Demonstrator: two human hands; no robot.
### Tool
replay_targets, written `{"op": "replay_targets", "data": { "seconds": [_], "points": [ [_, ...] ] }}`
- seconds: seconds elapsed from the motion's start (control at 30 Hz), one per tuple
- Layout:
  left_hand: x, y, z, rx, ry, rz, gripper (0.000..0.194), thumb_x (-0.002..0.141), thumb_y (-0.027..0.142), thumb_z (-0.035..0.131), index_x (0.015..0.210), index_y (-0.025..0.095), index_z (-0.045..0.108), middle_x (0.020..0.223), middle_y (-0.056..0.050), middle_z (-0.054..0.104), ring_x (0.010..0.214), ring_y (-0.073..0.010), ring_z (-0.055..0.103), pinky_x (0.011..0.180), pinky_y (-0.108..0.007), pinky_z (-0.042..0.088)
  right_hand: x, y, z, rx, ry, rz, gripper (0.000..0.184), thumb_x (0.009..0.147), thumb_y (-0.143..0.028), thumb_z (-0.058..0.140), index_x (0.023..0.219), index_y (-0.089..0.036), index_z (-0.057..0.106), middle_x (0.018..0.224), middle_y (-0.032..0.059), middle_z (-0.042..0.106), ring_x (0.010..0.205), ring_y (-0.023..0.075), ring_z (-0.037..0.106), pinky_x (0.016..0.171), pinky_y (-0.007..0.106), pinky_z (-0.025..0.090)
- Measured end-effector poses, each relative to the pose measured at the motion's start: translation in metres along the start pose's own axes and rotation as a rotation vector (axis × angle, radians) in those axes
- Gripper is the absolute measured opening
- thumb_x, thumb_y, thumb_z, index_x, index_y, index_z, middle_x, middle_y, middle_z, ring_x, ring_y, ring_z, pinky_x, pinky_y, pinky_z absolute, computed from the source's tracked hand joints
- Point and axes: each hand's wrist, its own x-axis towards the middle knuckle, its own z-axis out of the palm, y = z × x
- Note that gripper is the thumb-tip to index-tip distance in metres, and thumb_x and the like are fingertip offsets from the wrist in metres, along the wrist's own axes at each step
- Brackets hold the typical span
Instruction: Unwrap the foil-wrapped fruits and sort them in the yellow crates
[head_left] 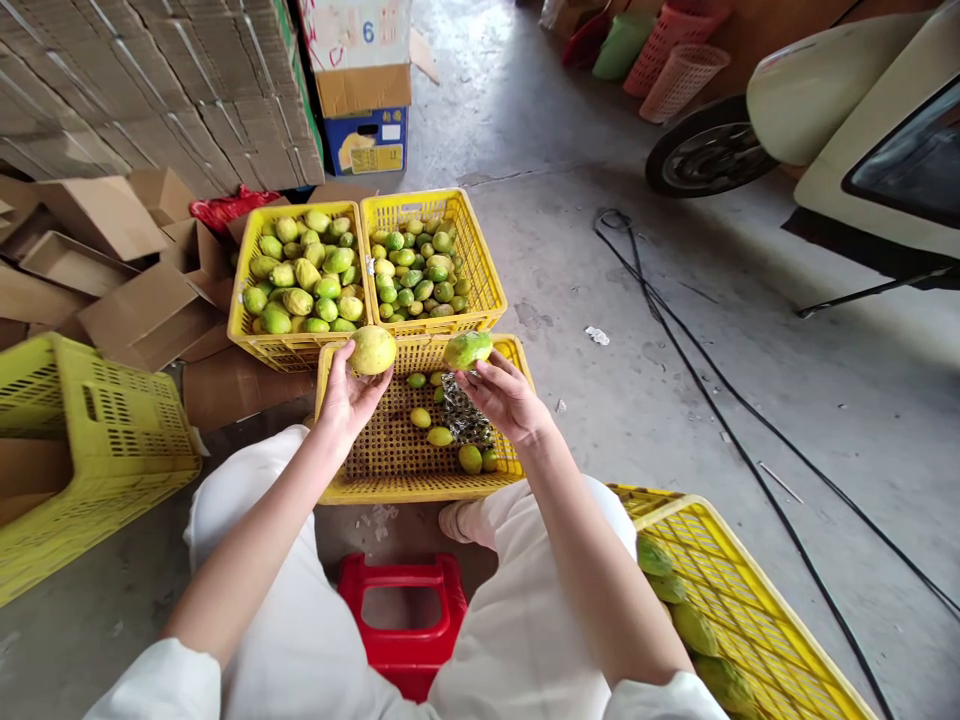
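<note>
Inspecting, seemingly: the left hand is holding yellow fruit, the right hand green fruit (any release would be needing looser grips).

Grey concrete floor stretches out around me, scuffed and dotted with scraps, with daylight laying a pale sheen over its far end. A black cable snakes across the right side, below a cream vehicle with a dark wheel. Pink baskets lean together beyond it. Over on the left, stacked cardboard towers above tumbled open boxes, beside a blue carton. A red stool sits low in front.
</note>
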Motion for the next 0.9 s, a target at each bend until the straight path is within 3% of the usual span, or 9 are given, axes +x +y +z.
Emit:
{"op": "replay_targets", "data": {
  "seconds": [0.13,0.27,0.4,0.57,0.67,0.9],
  "points": [
    [-0.0003,0.0009,-0.0003,-0.003,0.026,-0.005,0.019,0.093,0.03,0.064,0.11,0.022,0.065,0.104,-0.008,0.072,0.099,-0.0195,0.071,0.095,-0.032,0.061,0.0008,0.001,0.0019,-0.018,0.019,-0.021,0.039,0.066,-0.028,0.091,0.097,-0.028,0.069,0.103,-0.001,0.08,0.108,0.0204,0.076,0.104,0.036,0.059],
    [-0.0019,0.0018,0.0008,-0.023,0.021,-0.003,0.018,0.094,0.026,0.062,0.111,0.021,0.065,0.107,-0.007,0.073,0.099,-0.0181,0.072,0.097,-0.036,0.061,0.0023,0.0016,0.0035,-0.032,0.028,-0.057,0.037,0.067,-0.041,0.092,0.093,-0.026,0.07,0.109,0.0031,0.08,0.119,0.0247,0.072,0.105,0.037,0.059],
    [-0.0011,0.0013,0.0005,-0.017,0.052,0.04,0.019,0.091,0.021,0.064,0.11,0.023,0.065,0.108,-0.005,0.073,0.107,-0.0173,0.071,0.1,-0.035,0.059,0.0023,0.0013,0.0028,-0.04,0.021,-0.058,0.039,0.064,-0.045,0.093,0.091,-0.03,0.069,0.107,-0.0019,0.079,0.11,0.0211,0.075,0.104,0.037,0.059],
    [-0.0001,0.0008,-0.0005,-0.012,0.04,0.011,0.017,0.091,0.023,0.061,0.108,0.022,0.065,0.107,-0.007,0.072,0.111,-0.0191,0.071,0.1,-0.033,0.059,0.0019,-0.0001,-0.0002,-0.053,0.009,-0.027,0.036,0.068,-0.041,0.091,0.096,-0.035,0.068,0.101,-0.0076,0.076,0.091,0.0139,0.073,0.09,0.029,0.061],
    [-0.0019,0.0012,0.0002,-0.021,-0.01,-0.027,0.023,0.091,0.024,0.061,0.113,0.02,0.065,0.108,-0.009,0.072,0.109,-0.0203,0.072,0.096,-0.033,0.061,0.0028,-0.0004,-0.0006,-0.048,0.005,-0.032,0.046,0.064,-0.032,0.093,0.102,-0.036,0.069,0.104,-0.0071,0.076,0.094,0.0142,0.072,0.089,0.028,0.06],
    [-0.0022,0.0013,0.0007,-0.004,-0.014,-0.009,0.026,0.089,0.021,0.064,0.115,0.021,0.065,0.112,-0.008,0.072,0.106,-0.0186,0.072,0.095,-0.032,0.062,0.0079,0.0013,-0.0024,-0.023,0.072,-0.048,0.048,0.055,-0.03,0.097,0.085,-0.03,0.06,0.099,-0.0025,0.077,0.105,0.0221,0.075,0.1,0.039,0.059]
  ]
}}
